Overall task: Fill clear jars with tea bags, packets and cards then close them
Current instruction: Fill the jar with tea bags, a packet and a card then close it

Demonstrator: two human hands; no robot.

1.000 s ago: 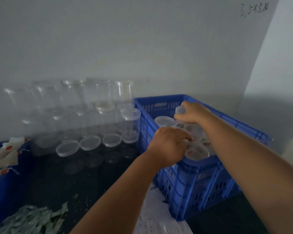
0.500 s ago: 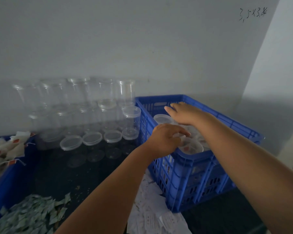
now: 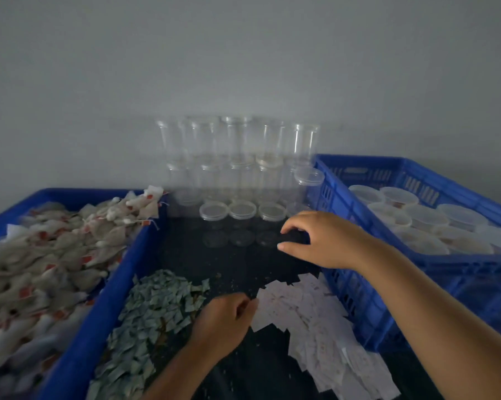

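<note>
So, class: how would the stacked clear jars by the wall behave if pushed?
The clear jars look tall, narrow and empty, stacked on one another, so probably light and quick to topple. Being round, they would likely roll once down.

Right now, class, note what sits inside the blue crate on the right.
Inside the blue crate, lidded jars stand packed together. Their contents are too blurred to identify. The crate's floor and any lower layer are covered.
</note>
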